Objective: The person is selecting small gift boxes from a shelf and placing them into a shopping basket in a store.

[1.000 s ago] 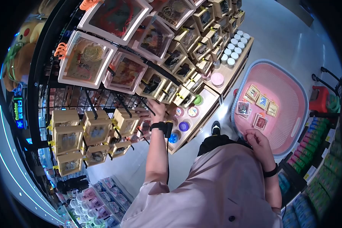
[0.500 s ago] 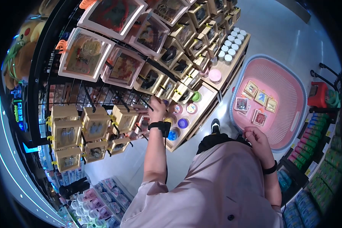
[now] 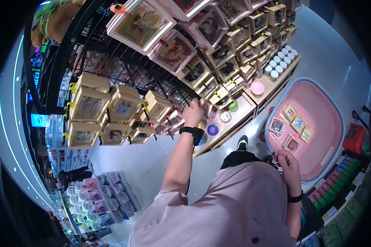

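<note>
My left hand (image 3: 192,113) reaches to the lower part of the wire rack (image 3: 111,53), its fingers curled beside a black hook. What the fingers hold, if anything, is hidden. Just right of it hangs a small framed box (image 3: 206,108). To its left are pink-edged boxes (image 3: 174,119) on hooks. My right hand (image 3: 289,164) hovers low in front of me, loosely closed with no object visible in it. It is close to the near rim of a pink basket (image 3: 332,119). Inside lie several small framed boxes (image 3: 297,123) with windowed fronts.
Wooden framed boxes (image 3: 88,105) jut from hooks at left. On the low wooden shelf (image 3: 245,108) stand round colourful tubs (image 3: 212,130) and several white-lidded jars (image 3: 281,62). Bottles (image 3: 329,187) line a shelf at right. Clear packs (image 3: 99,199) are stacked at lower left.
The view has turned, so the rack and basket appear shifted right. My left hand remains at the rack, now nearer the small framed box. My right hand stays beside the basket rim.
</note>
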`<state>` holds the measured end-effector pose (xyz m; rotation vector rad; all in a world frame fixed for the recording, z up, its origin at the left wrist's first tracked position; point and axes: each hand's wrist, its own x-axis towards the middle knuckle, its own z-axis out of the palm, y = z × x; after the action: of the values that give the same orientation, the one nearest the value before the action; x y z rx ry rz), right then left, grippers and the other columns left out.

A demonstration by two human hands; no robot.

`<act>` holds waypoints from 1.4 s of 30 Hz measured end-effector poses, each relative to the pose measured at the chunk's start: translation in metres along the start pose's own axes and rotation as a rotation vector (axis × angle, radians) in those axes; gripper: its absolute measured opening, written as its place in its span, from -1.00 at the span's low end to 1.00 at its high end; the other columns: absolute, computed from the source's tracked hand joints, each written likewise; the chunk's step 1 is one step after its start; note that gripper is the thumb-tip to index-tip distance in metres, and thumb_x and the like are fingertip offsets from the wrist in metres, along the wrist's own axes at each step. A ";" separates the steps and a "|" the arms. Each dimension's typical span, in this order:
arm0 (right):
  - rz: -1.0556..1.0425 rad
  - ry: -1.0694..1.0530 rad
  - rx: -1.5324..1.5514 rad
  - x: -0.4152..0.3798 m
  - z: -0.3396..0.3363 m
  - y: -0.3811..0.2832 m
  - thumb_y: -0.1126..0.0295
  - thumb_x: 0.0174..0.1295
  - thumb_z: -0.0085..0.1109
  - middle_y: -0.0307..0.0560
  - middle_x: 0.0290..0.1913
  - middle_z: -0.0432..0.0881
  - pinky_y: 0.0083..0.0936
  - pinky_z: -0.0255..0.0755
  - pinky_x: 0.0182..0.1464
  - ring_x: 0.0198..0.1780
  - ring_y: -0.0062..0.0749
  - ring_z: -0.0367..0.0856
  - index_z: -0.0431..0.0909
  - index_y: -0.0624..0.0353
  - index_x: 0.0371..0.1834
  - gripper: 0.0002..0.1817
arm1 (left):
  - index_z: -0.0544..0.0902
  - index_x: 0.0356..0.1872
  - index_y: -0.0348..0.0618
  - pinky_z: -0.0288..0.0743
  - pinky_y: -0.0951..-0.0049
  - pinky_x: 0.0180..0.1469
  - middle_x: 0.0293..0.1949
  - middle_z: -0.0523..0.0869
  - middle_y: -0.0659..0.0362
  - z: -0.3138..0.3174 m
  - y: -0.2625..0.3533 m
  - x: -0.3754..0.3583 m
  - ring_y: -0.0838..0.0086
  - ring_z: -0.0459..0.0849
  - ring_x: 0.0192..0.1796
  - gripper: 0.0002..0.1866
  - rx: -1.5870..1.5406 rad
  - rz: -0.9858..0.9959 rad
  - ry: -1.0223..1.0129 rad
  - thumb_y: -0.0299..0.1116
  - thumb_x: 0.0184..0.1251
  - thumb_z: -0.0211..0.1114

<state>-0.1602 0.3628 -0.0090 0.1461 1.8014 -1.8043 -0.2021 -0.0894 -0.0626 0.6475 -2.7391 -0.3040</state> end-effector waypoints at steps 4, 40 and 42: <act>-0.026 -0.034 0.008 0.000 -0.003 0.003 0.44 0.51 0.08 -0.16 -0.08 0.70 -0.65 0.46 -0.07 -0.13 -0.62 0.59 0.57 0.38 0.13 -0.73 | 0.62 -0.40 -0.11 0.61 -0.02 -0.30 -0.47 0.73 -0.07 -0.003 0.000 -0.007 -0.05 0.76 -0.35 -0.97 0.050 0.070 -0.027 -0.42 0.19 0.26; -0.020 -0.155 -0.082 -0.007 -0.036 0.011 0.34 0.54 0.07 -0.18 -0.06 0.70 -0.60 0.48 -0.03 -0.07 -0.57 0.63 0.56 0.33 0.18 -0.69 | 0.63 -0.26 -0.27 0.60 0.00 -0.14 -0.30 0.73 -0.20 -0.045 0.032 -0.069 -0.10 0.73 -0.18 -0.90 -0.089 0.108 -0.243 -0.52 0.24 0.21; -0.020 -0.151 -0.085 -0.007 -0.036 0.012 0.34 0.54 0.07 -0.18 -0.05 0.70 -0.60 0.48 -0.03 -0.07 -0.57 0.63 0.55 0.33 0.18 -0.69 | 0.64 -0.25 -0.29 0.56 0.00 -0.12 -0.31 0.72 -0.21 -0.056 0.046 -0.078 -0.14 0.71 -0.18 -0.90 -0.144 0.059 -0.268 -0.51 0.29 0.20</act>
<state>-0.1603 0.4002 -0.0190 -0.0397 1.7740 -1.7015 -0.1348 -0.0202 -0.0170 0.5186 -2.9457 -0.6073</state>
